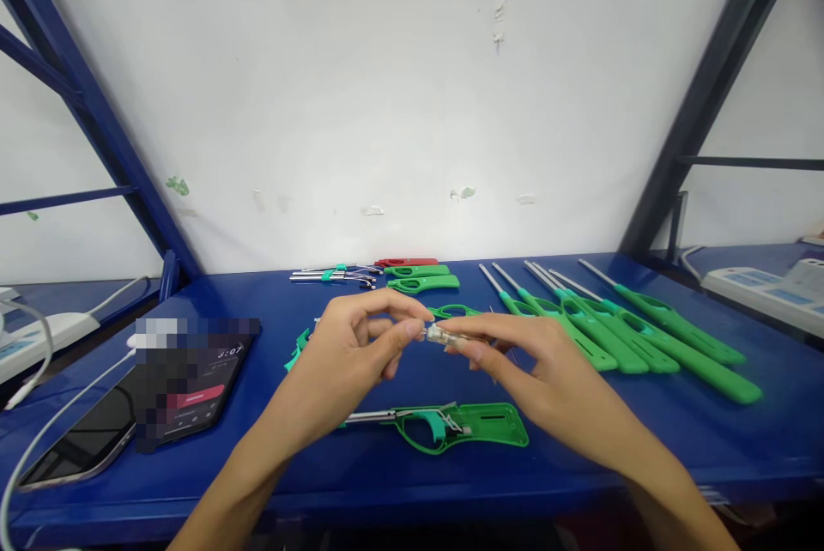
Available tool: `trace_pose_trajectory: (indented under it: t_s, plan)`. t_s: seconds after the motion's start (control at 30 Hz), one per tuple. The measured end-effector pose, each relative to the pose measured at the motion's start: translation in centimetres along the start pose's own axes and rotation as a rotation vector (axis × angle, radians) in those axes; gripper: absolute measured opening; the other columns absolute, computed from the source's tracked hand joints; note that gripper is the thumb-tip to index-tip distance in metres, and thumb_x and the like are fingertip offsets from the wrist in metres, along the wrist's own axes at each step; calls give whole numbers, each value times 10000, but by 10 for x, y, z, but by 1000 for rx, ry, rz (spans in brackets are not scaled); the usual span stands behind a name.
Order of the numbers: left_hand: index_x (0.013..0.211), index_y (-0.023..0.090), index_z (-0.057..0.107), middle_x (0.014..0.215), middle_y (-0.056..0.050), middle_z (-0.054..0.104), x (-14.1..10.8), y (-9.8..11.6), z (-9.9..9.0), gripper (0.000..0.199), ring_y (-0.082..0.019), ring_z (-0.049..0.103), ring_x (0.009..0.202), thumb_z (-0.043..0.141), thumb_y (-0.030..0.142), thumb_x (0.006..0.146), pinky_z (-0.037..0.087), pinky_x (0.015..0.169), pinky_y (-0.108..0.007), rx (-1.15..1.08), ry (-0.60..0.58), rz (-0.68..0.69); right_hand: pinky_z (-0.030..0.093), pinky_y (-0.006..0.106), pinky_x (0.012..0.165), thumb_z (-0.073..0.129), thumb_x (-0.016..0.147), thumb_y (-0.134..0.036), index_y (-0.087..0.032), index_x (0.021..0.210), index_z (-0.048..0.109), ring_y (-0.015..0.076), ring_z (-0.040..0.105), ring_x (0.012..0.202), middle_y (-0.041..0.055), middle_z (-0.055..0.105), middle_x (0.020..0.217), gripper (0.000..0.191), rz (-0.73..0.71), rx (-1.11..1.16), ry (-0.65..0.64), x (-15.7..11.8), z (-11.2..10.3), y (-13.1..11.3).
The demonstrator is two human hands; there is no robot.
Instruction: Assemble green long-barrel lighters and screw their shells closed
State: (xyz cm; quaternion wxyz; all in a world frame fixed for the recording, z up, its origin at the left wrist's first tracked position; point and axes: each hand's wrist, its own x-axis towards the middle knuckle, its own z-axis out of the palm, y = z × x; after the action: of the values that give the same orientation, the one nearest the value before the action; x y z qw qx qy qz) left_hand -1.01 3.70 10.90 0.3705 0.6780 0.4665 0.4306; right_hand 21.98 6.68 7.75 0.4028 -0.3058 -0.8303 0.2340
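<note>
In front of me, above the table, both hands meet at a small clear plastic lighter part (pixel 443 335) with a whitish left end, possibly its fuel tank. My right hand (pixel 524 349) grips its right side between thumb and fingers. The thumb and forefinger of my left hand (pixel 366 336) are pinched at its left tip; whether a separate tiny piece is there I cannot tell. Below them lies an opened green lighter half-shell (pixel 493 424), with a metal tube (pixel 370 417), a teal trigger (pixel 436 426) and thin wires in it.
Several assembled green lighters (pixel 618 332) lie at the right. Toward the wall are green shells (pixel 421 283), a red shell (pixel 408 262) and metal tubes (pixel 322 276) with teal pieces. Two phones (pixel 83 431) and a white cable (pixel 64 414) occupy the left. Posts (pixel 109 122) flank the blue table (pixel 289 474).
</note>
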Motion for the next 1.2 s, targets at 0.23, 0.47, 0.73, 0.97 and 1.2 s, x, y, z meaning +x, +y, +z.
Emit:
trace_pose_trajectory:
  t_s: [0.23,0.47,0.73,0.97,1.2]
  plan:
    - [924,211,610,728,55,591,2,-4,-1,237,-51,345,493,758,395,910,222,437,-199,-129,-41,-27,593,355,874,524,1112,-253,-333,1393,719,209,757,985,-2,834,1129,351,-120,-179,-41,-3,2,8]
    - [814,229,413,736,59,577,2,-13,5,436,-59,284,536,797,425,880,196,479,-213,-264,2,-52,558,339,742,413,983,44,-211,1465,646,206,719,863,50,828,1100,593,-366,-661,61,-5,13,15]
    - [753,229,316,677,98,487,-1,-6,7,519,-47,202,534,793,369,902,150,476,-210,-371,-41,-96,441,337,542,430,886,104,-209,1350,720,184,700,699,5,843,1011,630,-430,-819,176,-8,15,5]
    - [938,221,528,795,58,663,6,-11,2,329,-57,259,522,782,428,921,188,475,-209,-328,-85,-128,523,344,694,493,1015,-7,-211,1373,699,215,764,858,34,838,1127,461,-353,-670,93,-7,8,9]
    - [954,242,749,897,-4,733,-14,-38,27,210,-187,596,803,572,314,1041,438,752,-340,386,-32,25,531,324,748,505,1122,-294,-278,1184,751,197,743,884,15,805,1021,254,-114,-400,57,-20,-14,5]
